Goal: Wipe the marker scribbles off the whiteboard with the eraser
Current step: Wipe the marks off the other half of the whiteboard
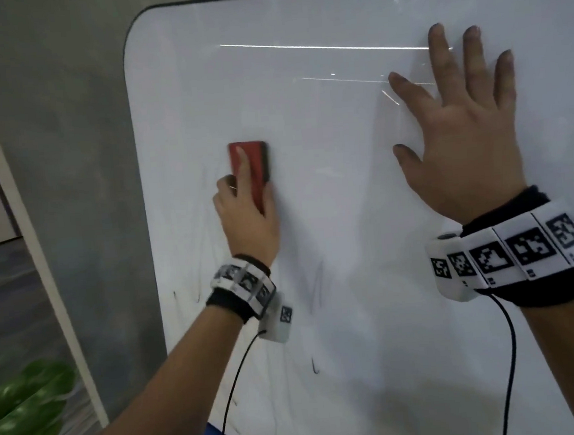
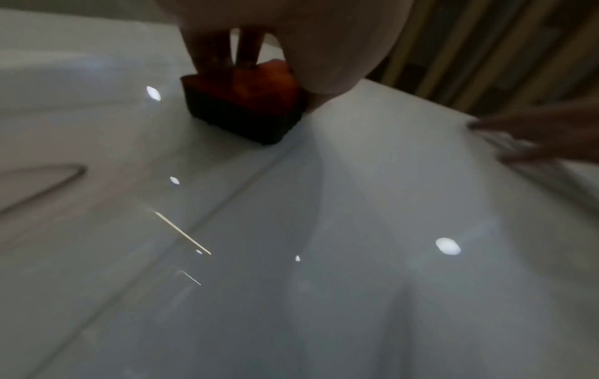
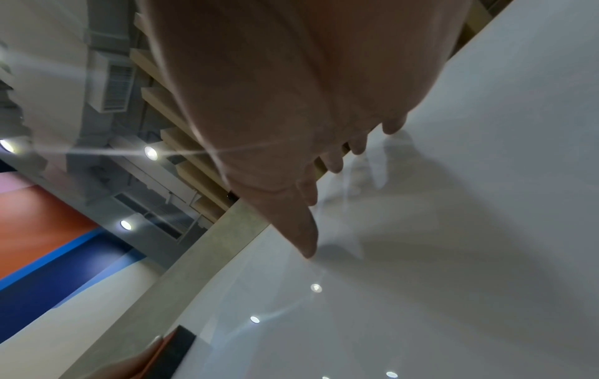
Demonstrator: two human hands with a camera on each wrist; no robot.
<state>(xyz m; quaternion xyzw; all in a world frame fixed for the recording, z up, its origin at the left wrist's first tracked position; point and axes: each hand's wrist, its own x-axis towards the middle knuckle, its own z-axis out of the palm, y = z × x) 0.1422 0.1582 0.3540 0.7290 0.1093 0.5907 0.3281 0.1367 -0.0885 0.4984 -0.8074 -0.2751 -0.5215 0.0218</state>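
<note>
A white whiteboard [image 1: 345,185] fills most of the head view. My left hand [image 1: 247,206] grips a red eraser [image 1: 253,158] with a black felt base and presses it flat on the board's left part; the eraser [image 2: 246,102] also shows in the left wrist view, and the eraser [image 3: 175,353] in the right wrist view. Faint marker scribbles [image 1: 313,289] remain below that hand, with a darker stroke [image 1: 314,366] lower down. My right hand [image 1: 457,125] lies flat on the board at the upper right, fingers spread; its fingertips [image 3: 333,164] touch the surface.
The board's dark rounded edge [image 1: 129,58] runs down the left, with a grey wall [image 1: 68,166] beyond it. Green plant leaves [image 1: 22,409] sit at the lower left. Cables hang from both wrist bands. Light streaks reflect across the board's top.
</note>
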